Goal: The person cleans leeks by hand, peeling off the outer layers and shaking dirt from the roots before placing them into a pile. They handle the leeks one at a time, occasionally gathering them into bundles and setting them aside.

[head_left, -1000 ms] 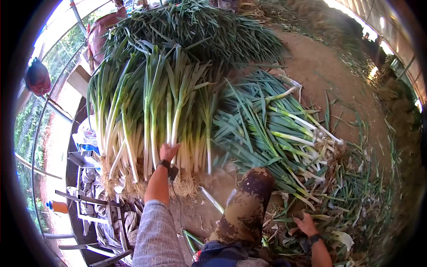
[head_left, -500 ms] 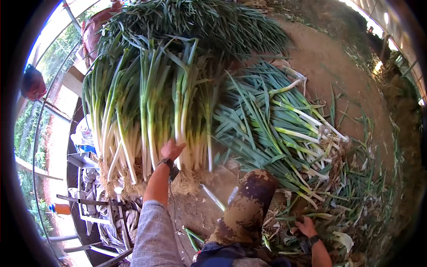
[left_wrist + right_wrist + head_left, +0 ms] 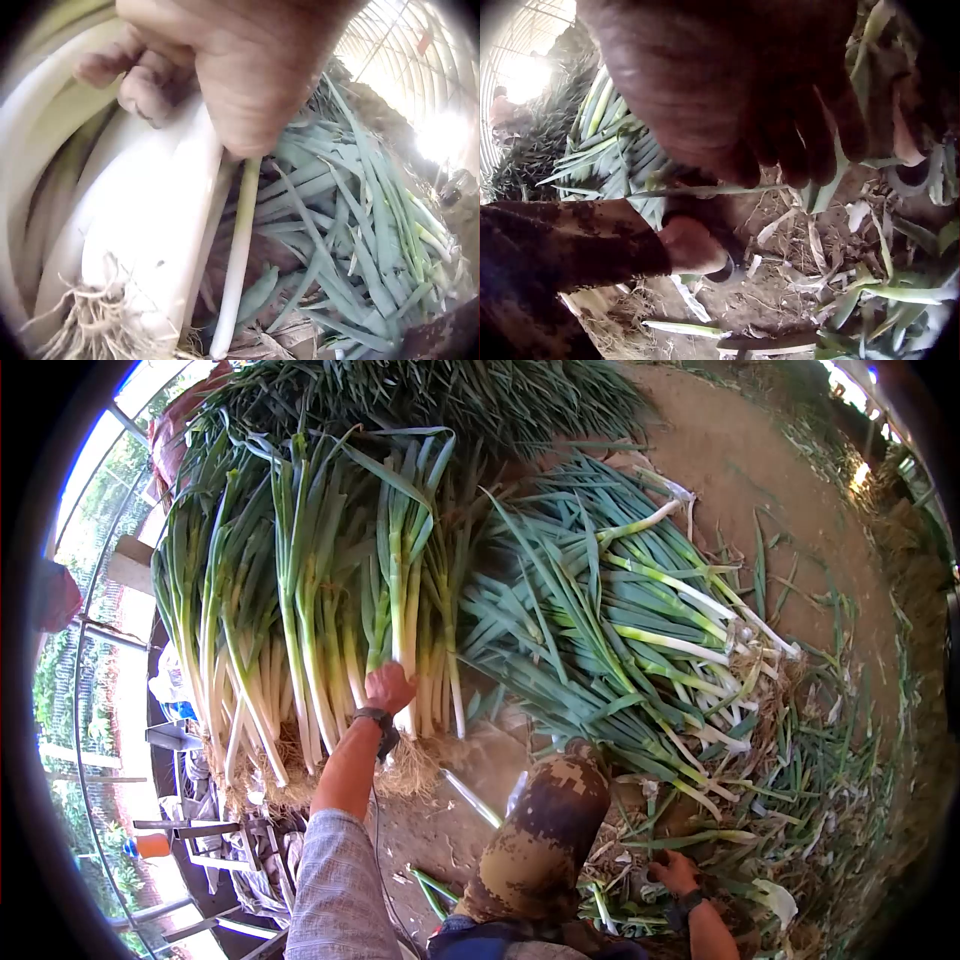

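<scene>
My left hand (image 3: 390, 688) is at the white lower stalks of the leeks (image 3: 402, 600) at the front right of the upright row. In the left wrist view, the curled fingers (image 3: 146, 90) grip thick white stalks (image 3: 142, 217), whose stringy roots (image 3: 94, 322) hang below. Low on the right, my right hand (image 3: 677, 872) hangs beside the knee above leaf scraps. Its fingers (image 3: 799, 157) look loosely bent and dark in the right wrist view, with nothing visible held in them.
A loose heap of leeks (image 3: 640, 630) lies to the right, roots outward. Behind the row rises a larger leafy pile (image 3: 430, 400). Metal frames (image 3: 215, 850) stand at left. My camouflage-clad knee (image 3: 550, 810) is between the hands, and trimmings (image 3: 800, 780) litter the ground.
My left hand has shifted slightly right among the stalks and now grips some of them. The right hand stays low by the knee. The head view has tilted and shifted a little.
</scene>
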The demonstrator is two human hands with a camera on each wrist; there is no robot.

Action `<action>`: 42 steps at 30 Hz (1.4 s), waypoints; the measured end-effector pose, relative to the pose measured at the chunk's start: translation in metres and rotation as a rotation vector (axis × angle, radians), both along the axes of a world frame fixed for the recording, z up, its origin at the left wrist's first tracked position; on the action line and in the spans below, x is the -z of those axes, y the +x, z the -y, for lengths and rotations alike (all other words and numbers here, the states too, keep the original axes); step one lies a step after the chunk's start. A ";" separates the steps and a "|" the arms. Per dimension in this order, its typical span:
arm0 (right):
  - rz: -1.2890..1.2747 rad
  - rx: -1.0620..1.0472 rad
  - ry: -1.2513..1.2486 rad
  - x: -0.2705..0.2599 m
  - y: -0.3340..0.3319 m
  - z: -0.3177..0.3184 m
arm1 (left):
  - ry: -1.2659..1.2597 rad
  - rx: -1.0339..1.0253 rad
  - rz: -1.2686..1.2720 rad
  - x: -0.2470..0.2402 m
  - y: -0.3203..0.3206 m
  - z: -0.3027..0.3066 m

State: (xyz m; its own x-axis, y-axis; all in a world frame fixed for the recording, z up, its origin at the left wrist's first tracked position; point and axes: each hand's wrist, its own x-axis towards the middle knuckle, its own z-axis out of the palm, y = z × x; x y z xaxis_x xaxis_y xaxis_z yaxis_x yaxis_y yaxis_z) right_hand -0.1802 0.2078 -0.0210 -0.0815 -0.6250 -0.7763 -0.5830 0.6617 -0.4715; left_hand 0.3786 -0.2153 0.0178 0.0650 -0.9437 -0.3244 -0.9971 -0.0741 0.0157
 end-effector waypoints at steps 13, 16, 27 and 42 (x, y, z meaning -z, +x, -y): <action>-0.002 0.466 0.106 -0.050 -0.005 0.031 | 0.101 -0.068 0.068 0.087 -0.017 0.016; -0.118 0.196 0.011 -0.023 -0.025 0.010 | -0.110 -0.135 -0.076 0.057 -0.007 0.019; -0.040 0.097 0.072 0.014 -0.027 0.016 | -0.783 -0.429 0.114 -0.072 0.126 0.025; 0.192 -0.087 -1.085 -0.236 0.162 0.305 | -0.502 -0.301 -1.265 -0.194 -0.001 -0.081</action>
State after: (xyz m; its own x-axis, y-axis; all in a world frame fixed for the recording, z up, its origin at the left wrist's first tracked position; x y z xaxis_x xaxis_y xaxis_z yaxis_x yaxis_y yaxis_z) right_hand -0.0183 -0.0972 0.2152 0.0592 -0.9795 0.1925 -0.4623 -0.1978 -0.8644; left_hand 0.3779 -0.1346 0.2116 0.2041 -0.9777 0.0499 -0.2336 0.0008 0.9723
